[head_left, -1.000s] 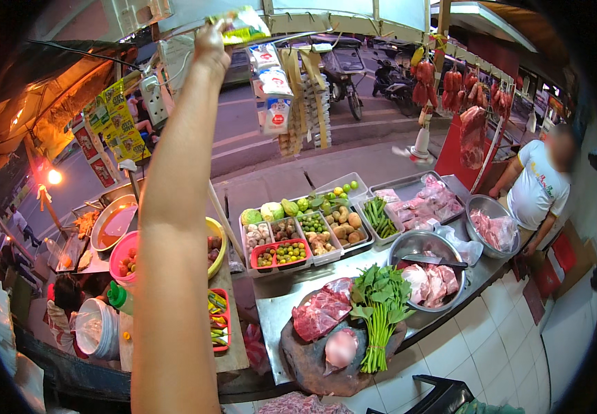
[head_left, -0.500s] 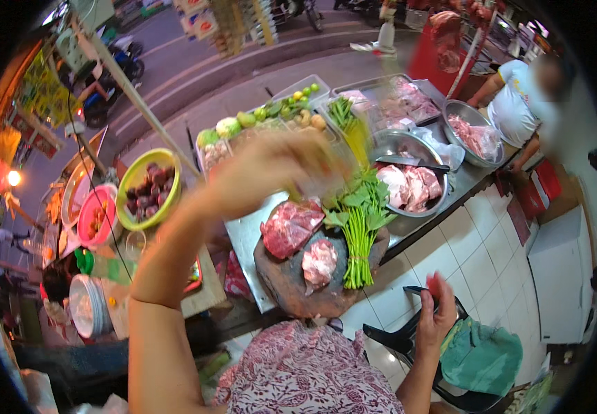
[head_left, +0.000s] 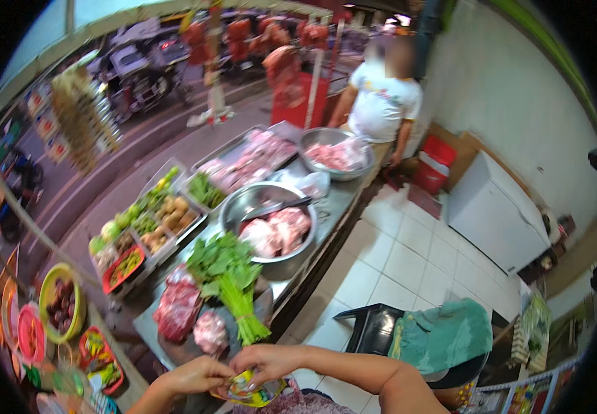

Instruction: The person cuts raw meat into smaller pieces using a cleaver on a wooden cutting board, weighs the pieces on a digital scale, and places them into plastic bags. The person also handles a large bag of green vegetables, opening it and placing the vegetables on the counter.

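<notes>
Low in the picture, my left hand (head_left: 198,378) and my right hand (head_left: 269,363) are close together, fingers pinched on a small yellow-and-green packet (head_left: 256,396). My fingers hide part of it. Just beyond them is a dark round chopping block (head_left: 262,303) on the metal counter. On it lie a large red piece of meat (head_left: 178,303), a smaller pale pink piece of meat (head_left: 210,332) and a tied bundle of leafy greens (head_left: 243,303). A steel bowl (head_left: 224,219) behind the greens holds meat chunks and a knife (head_left: 278,207).
Vegetable trays (head_left: 150,262) stand at the left, with a yellow basin (head_left: 77,314) and a red tray of packets (head_left: 120,385). A tray of meat (head_left: 250,162) and another bowl (head_left: 359,172) lie farther back, near a person (head_left: 385,103). At right are a black chair (head_left: 367,331) and a white freezer (head_left: 495,210).
My left hand, stretched over the counter before, is drawn back. My right hand, earlier held apart with nothing in it, has joined it on the packet. The view has swung right.
</notes>
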Tool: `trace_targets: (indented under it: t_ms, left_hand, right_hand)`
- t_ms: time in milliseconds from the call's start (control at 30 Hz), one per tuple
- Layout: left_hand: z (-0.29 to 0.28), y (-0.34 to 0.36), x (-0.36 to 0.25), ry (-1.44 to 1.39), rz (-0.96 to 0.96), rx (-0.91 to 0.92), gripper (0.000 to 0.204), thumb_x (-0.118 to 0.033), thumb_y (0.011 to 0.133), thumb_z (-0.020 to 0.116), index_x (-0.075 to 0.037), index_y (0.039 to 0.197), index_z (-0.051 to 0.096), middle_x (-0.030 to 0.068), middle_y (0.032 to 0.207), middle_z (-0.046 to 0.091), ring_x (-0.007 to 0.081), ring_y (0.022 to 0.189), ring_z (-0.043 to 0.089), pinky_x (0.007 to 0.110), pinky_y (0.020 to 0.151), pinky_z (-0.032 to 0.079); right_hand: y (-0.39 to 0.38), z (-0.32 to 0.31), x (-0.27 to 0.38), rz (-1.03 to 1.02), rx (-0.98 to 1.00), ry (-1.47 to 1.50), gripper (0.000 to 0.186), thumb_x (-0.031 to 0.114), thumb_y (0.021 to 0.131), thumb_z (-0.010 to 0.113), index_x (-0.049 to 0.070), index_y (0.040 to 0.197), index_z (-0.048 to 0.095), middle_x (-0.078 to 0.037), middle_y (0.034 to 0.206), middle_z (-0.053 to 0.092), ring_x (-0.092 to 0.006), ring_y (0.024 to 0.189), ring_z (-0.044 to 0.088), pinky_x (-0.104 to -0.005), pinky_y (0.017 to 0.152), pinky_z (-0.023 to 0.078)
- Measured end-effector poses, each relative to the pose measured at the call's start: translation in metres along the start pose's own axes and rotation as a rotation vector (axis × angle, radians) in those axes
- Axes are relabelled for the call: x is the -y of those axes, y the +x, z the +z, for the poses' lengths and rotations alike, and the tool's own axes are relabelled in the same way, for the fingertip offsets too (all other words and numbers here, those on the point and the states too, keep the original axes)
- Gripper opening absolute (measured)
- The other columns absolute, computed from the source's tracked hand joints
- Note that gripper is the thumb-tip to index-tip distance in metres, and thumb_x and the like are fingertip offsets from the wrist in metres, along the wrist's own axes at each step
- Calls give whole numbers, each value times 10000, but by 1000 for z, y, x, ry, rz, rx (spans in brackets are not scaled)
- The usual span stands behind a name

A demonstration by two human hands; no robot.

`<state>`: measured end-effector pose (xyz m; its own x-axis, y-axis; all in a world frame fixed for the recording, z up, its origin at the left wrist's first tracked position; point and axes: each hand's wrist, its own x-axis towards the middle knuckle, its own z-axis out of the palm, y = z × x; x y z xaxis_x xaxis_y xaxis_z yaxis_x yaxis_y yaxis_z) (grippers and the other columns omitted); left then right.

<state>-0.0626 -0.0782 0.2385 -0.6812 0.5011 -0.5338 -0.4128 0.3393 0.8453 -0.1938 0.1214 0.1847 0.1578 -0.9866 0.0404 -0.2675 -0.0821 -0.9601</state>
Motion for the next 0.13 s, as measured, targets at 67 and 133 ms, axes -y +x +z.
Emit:
trace_targets:
  t_ms: [67,133]
  left_hand:
    - [-8,0,-17,313,129,-1,234,-136,938,571,-38,1122,677,70,874,713,183,790,683,296,733,533]
    - [-20,6,-36,705,-20,121,435,-329,916,641,-64,1261,623,107,953,732,276,857,698,383,801,540]
  right_hand:
    - [-10,-1,12,235,159,246,308,227,878,711,35,1094,607,-90,966,645,-199,957,544,-420,794,437]
    - [-20,-6,21,378,149,200,333,288,888,706,40,1087,607,-79,939,646,-233,943,537,-365,868,419]
